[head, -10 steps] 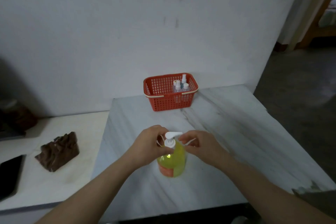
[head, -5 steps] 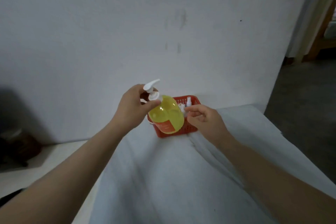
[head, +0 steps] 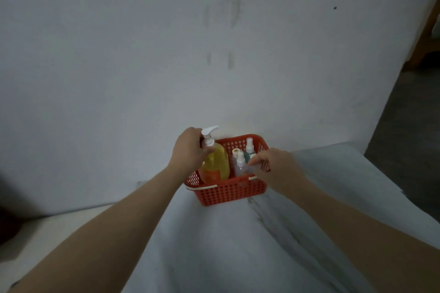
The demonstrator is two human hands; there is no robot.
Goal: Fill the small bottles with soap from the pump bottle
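While my left hand (head: 189, 151) clasps the neck of the pump bottle (head: 215, 163), its yellow body inside the red basket (head: 228, 191) just below my fingers, my right hand (head: 273, 169) curls its fingertips (head: 257, 162) at the caps of the small bottles (head: 240, 162) alongside; whether they pinch one I cannot tell. Hazards, by my judgement: pump bottle released askew leans toward my right fingers and topples the small bottles; right fingers, crowded, knock one over or lift it by a loose cap.

Probably a home: marble counter (head: 238, 257), scuffed white wall (head: 142, 54).
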